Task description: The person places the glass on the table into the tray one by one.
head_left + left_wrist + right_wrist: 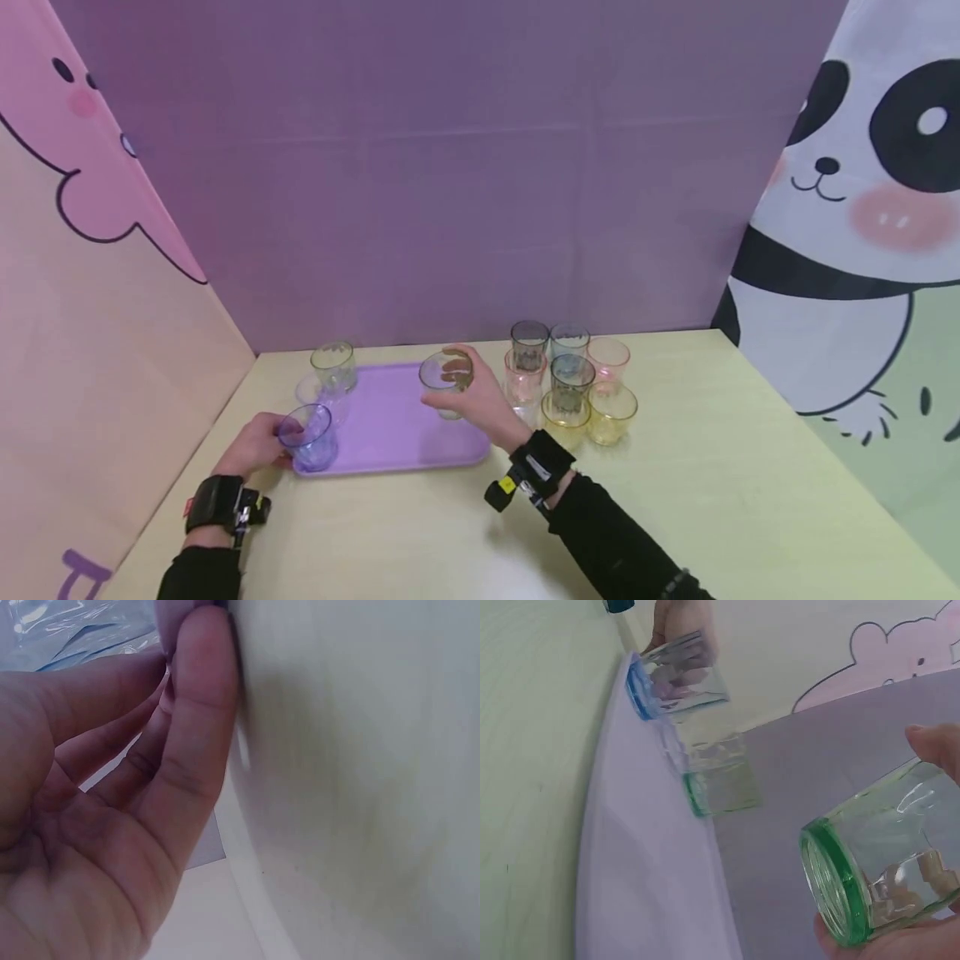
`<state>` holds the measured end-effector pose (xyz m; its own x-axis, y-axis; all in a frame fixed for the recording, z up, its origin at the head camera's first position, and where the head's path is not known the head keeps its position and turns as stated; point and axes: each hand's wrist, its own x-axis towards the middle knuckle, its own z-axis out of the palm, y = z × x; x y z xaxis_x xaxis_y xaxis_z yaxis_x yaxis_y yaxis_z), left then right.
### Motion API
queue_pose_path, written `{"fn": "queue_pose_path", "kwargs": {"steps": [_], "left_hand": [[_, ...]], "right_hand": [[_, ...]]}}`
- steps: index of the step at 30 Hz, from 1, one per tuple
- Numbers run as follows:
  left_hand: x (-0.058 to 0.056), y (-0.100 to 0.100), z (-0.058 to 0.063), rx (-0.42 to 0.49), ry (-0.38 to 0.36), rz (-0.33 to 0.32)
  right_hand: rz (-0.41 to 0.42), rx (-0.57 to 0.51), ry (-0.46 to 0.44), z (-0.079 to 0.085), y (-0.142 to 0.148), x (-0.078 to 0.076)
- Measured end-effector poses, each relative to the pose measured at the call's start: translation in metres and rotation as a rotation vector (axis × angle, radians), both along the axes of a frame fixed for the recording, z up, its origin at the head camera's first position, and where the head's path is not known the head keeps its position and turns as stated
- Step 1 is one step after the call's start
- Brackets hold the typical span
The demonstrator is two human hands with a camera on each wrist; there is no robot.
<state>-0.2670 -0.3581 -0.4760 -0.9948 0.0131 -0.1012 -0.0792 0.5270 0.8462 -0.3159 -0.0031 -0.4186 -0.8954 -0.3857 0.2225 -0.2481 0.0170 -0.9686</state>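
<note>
A purple tray lies on the table, and my left hand pinches its front left corner between thumb and fingers, as the left wrist view shows. Beside that hand, a blue-tinted glass stands upright on the tray's corner. Behind it, along the tray's left side, are a clear, faintly purple glass and a green-tinted glass. Over the tray's right half, my right hand grips another green-tinted glass, thumb on one side and fingers round the other. Its thick green base shows in the right wrist view.
Right of the tray stand several glasses, some stacked: a dark grey glass above a pink one, another dark glass in a yellow one, and a single yellow glass. A purple backdrop rises behind the table.
</note>
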Motion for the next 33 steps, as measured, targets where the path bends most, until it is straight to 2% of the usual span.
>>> {"fn": "queue_pose_path", "kwargs": {"steps": [3,10,16,19,25,33], "left_hand": [[0.001,0.000,0.001,-0.001,-0.001,0.001],[0.002,0.001,0.002,0.001,0.002,0.009],[-0.002,0.001,0.001,0.000,0.016,0.007],[-0.002,0.002,0.000,0.008,0.012,0.005],[-0.002,0.005,0.000,-0.018,0.004,0.025],[0.000,0.001,0.002,-0.021,0.004,0.022]], "right_hand": [[-0.010,0.013,-0.024,-0.006,-0.018,-0.006],[-0.074,0.116,-0.076,-0.017,-0.050,-0.023],[-0.120,0.275,0.032,-0.027,-0.069,-0.037],[-0.151,0.351,0.051,-0.031,-0.077,-0.041],[-0.196,0.397,0.045,-0.034,-0.086,-0.047],[-0.204,0.470,0.136,-0.039,-0.101,-0.062]]}}
